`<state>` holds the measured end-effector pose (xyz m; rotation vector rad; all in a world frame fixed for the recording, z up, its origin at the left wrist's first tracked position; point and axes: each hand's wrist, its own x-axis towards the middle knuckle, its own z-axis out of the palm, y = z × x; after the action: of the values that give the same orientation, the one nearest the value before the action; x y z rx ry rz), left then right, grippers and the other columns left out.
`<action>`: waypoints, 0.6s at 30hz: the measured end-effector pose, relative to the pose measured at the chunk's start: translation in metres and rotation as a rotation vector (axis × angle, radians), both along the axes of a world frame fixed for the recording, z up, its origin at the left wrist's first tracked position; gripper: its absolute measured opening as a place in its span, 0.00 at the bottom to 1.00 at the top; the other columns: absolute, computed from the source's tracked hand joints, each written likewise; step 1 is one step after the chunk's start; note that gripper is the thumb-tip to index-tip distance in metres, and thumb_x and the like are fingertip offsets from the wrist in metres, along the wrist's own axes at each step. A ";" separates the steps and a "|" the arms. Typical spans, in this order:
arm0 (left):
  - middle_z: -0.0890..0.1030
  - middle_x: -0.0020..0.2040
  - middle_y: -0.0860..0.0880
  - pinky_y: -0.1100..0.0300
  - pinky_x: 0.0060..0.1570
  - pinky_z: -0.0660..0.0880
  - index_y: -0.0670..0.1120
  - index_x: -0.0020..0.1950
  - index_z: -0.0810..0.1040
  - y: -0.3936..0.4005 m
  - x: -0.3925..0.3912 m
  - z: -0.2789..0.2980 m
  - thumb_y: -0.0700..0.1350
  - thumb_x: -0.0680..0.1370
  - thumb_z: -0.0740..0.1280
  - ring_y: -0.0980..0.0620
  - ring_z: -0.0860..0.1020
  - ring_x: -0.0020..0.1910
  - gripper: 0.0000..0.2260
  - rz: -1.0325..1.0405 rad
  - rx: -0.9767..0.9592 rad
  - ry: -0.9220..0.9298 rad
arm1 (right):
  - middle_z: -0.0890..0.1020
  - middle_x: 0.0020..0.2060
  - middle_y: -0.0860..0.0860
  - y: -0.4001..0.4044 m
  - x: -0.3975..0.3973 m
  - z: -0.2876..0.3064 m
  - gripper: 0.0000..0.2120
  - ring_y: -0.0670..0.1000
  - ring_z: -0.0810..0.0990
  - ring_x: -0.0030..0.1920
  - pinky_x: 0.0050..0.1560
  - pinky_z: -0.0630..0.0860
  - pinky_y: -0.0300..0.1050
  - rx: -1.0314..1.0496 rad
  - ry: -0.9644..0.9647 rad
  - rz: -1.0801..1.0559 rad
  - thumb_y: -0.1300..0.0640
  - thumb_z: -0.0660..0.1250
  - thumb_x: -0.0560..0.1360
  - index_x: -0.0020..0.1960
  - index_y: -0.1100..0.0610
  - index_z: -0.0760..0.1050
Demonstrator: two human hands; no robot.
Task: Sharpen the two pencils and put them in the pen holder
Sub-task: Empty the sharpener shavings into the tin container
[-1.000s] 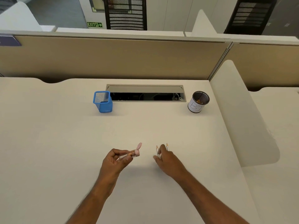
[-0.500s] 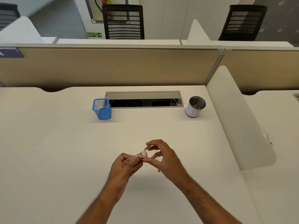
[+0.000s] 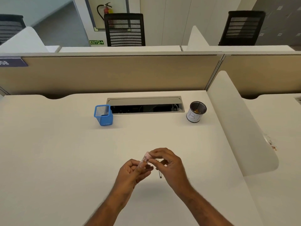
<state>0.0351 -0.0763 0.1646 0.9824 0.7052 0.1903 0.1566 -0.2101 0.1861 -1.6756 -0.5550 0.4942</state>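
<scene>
Pen holder (image 3: 103, 115) left of cup (image 3: 196, 112)

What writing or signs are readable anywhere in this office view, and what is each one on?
"EXIT" with an arrow pointing right: green sign low on the far wall, beside the black chair.
"B", followed by a mark too unclear to read: hand-drawn on the white label of the round cup.
"08", seen upside down and cut off by the frame edge: purple plate on the partition.
Fire extinguisher label: too small to read.

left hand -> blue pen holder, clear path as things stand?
Probably yes on path: bare desk lies between the left hand and the blue pen holder, whose top is open. But that hand is busy gripping the pink sharpener with the right hand.
</scene>
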 end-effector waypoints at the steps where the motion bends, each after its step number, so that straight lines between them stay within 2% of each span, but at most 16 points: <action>1: 0.89 0.55 0.33 0.53 0.60 0.86 0.32 0.60 0.78 -0.001 0.002 0.000 0.48 0.78 0.74 0.37 0.88 0.60 0.20 -0.012 0.008 0.008 | 0.87 0.54 0.44 0.000 0.001 -0.001 0.09 0.50 0.87 0.56 0.48 0.84 0.53 -0.008 0.020 -0.007 0.59 0.77 0.77 0.55 0.47 0.87; 5: 0.89 0.57 0.37 0.50 0.64 0.84 0.34 0.61 0.81 -0.006 0.012 0.002 0.51 0.81 0.70 0.39 0.89 0.60 0.20 -0.072 0.030 0.004 | 0.88 0.56 0.42 0.003 -0.001 -0.003 0.13 0.45 0.87 0.57 0.51 0.80 0.43 -0.020 0.193 -0.009 0.56 0.74 0.80 0.62 0.45 0.82; 8: 0.89 0.61 0.41 0.48 0.67 0.81 0.39 0.63 0.84 -0.011 0.024 0.003 0.51 0.86 0.66 0.41 0.88 0.63 0.17 -0.148 0.074 0.001 | 0.89 0.54 0.46 0.002 0.002 -0.006 0.09 0.48 0.87 0.58 0.61 0.82 0.49 -0.004 0.230 0.007 0.57 0.73 0.80 0.59 0.48 0.83; 10: 0.90 0.62 0.46 0.51 0.66 0.82 0.44 0.65 0.86 -0.012 0.034 0.005 0.52 0.87 0.64 0.45 0.88 0.62 0.16 -0.206 0.137 0.031 | 0.90 0.53 0.46 0.000 0.009 -0.006 0.08 0.49 0.87 0.58 0.64 0.81 0.52 -0.003 0.219 -0.017 0.57 0.74 0.80 0.57 0.48 0.84; 13: 0.91 0.57 0.49 0.57 0.63 0.83 0.48 0.61 0.88 -0.006 0.053 0.007 0.53 0.85 0.67 0.50 0.89 0.59 0.14 -0.257 0.260 0.085 | 0.90 0.52 0.45 -0.007 0.028 -0.007 0.08 0.48 0.87 0.57 0.64 0.82 0.50 -0.017 0.188 -0.062 0.58 0.74 0.80 0.57 0.49 0.84; 15: 0.90 0.55 0.48 0.53 0.62 0.85 0.49 0.58 0.87 0.000 0.070 0.003 0.54 0.83 0.71 0.51 0.89 0.57 0.11 -0.274 0.362 0.104 | 0.89 0.52 0.44 -0.012 0.047 -0.010 0.08 0.46 0.87 0.56 0.63 0.82 0.47 -0.026 0.172 -0.100 0.58 0.74 0.80 0.57 0.49 0.83; 18: 0.88 0.58 0.47 0.50 0.57 0.87 0.51 0.60 0.83 0.005 0.098 0.000 0.50 0.83 0.73 0.52 0.88 0.55 0.07 -0.277 0.460 0.099 | 0.88 0.52 0.43 -0.020 0.073 -0.013 0.08 0.48 0.87 0.54 0.60 0.82 0.47 -0.049 0.151 -0.140 0.57 0.72 0.81 0.58 0.46 0.83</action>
<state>0.1327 -0.0711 0.1647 1.5258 0.6180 0.0595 0.2295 -0.2302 0.1731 -1.6944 -0.3147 0.5304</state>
